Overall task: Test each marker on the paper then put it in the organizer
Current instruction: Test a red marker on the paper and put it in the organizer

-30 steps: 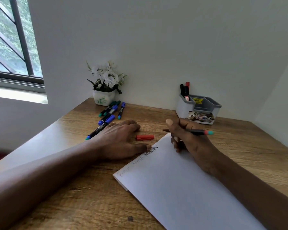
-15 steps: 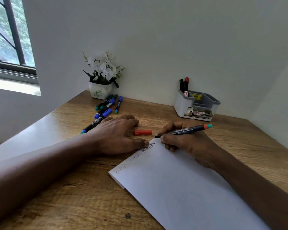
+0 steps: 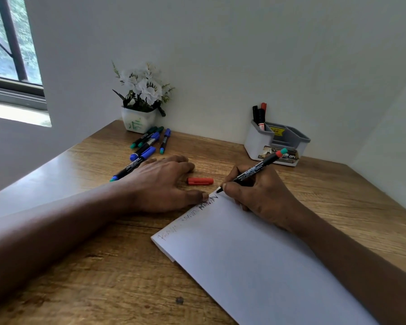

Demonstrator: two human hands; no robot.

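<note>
Right hand fingers pinching uncapped black marker, red-and-teal end, left hand flat on table

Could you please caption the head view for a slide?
Right hand tests an uncapped marker on the paper while the left hand rests flat beside it.

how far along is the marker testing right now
Done: a few markers stand in the organizer, and scribbles line the paper's edge. In hand: the right hand holds an uncapped marker, tip at the paper; a red cap lies on the table. Left: several loose markers lie by the flower pot.
</note>
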